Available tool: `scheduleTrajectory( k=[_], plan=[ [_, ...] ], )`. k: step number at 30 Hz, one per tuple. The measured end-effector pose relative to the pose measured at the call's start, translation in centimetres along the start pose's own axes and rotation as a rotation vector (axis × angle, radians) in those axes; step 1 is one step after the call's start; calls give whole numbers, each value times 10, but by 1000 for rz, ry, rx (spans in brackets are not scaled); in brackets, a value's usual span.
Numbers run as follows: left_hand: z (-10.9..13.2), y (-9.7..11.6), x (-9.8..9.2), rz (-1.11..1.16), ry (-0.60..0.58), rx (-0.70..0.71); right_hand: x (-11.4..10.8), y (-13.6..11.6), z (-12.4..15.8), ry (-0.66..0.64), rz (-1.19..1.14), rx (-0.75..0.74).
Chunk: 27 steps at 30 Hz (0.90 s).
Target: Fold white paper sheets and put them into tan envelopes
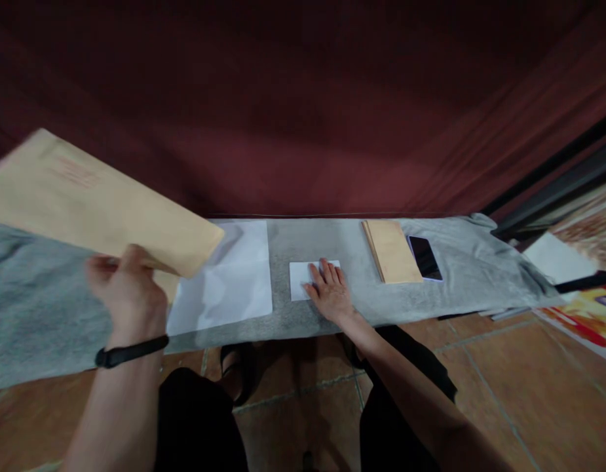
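Observation:
My left hand [133, 292] is closed on the lower edge of a brown paper envelope [96, 196] with blurred red print, raised and tilted over the left side of the bench. Below it, partly covered, a tan paper piece [168, 283] shows; whether it belongs to the envelope I cannot tell. Next to that lies a large white paper sheet [238, 275] with faint creases. My right hand [331, 295] rests with spread fingers on a small white paper rectangle [299, 282], seemingly folded, pressing it against the grey cloth.
A grey cloth [322, 239] covers the narrow bench. To the right are a stack of brown envelopes [394, 252] and a phone [425, 257] touching or beside it. A dark red curtain [303, 164] hangs behind. Printed packaging [585, 314] stands at far right, above the tiled floor [529, 367].

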<state>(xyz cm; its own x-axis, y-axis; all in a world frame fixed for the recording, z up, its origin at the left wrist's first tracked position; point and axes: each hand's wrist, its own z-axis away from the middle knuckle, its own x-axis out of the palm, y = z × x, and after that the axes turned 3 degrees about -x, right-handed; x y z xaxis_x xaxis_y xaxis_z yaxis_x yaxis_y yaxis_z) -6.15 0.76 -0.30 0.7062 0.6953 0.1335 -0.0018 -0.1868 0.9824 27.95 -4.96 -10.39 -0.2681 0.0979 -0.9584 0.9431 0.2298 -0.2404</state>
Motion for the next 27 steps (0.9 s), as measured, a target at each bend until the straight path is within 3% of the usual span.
scheduleTrajectory(
  k=[1,3,5,8,10,14,19,22,27],
  plan=[
    [14,-5,14,114,-68,-60,-1,1,-1,6,-32,4],
    [46,-16,38,239,-253,-323,-3,2,-4,22,-146,16],
    [80,-28,58,277,-325,-527,-4,1,-8,44,-365,36],
    [117,-42,77,279,-447,-638,-6,-1,-14,67,-829,79],
    [130,-47,84,288,-470,-665,-8,-2,-16,84,-1104,113],
    [134,-50,91,333,-475,-773,-14,0,-16,72,-1442,243],
    [131,-47,93,376,-545,-850,-25,5,-14,39,-1626,359],
    [135,-45,93,361,-640,-857,-28,10,-17,96,-1601,405],
    [144,-44,89,357,-817,-764,-31,16,-23,161,-1418,298]
  ],
)
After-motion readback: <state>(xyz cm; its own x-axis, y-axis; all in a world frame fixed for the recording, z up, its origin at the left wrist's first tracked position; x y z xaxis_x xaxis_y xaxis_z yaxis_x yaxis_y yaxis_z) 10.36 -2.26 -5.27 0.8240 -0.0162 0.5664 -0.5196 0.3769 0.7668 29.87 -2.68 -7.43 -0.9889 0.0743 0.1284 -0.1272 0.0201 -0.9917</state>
